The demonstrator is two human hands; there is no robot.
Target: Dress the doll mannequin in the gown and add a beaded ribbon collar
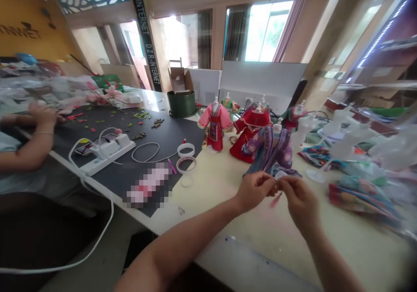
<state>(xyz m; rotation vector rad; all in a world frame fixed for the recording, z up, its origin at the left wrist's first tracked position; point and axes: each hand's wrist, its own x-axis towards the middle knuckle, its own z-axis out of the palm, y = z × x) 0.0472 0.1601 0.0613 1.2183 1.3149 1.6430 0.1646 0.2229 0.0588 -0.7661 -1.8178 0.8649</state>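
My left hand (253,190) and my right hand (299,200) meet above the cream table (260,231), fingers pinched together. Between them is a small item with a pink-red strip (275,200) dangling below; I cannot make out what it is. Just behind my hands stands a small mannequin in a purple and blue robe (275,150). Further back stand a pink and red robed mannequin (215,124) and a red robed one (250,131).
A black mat (137,140) carries a white power strip (109,148), a white cable, tape rolls (186,157) and scattered small pieces. Another person's arm (29,148) rests at the left. A green round box (181,103) stands behind. Folded colourful fabrics (358,192) lie at the right.
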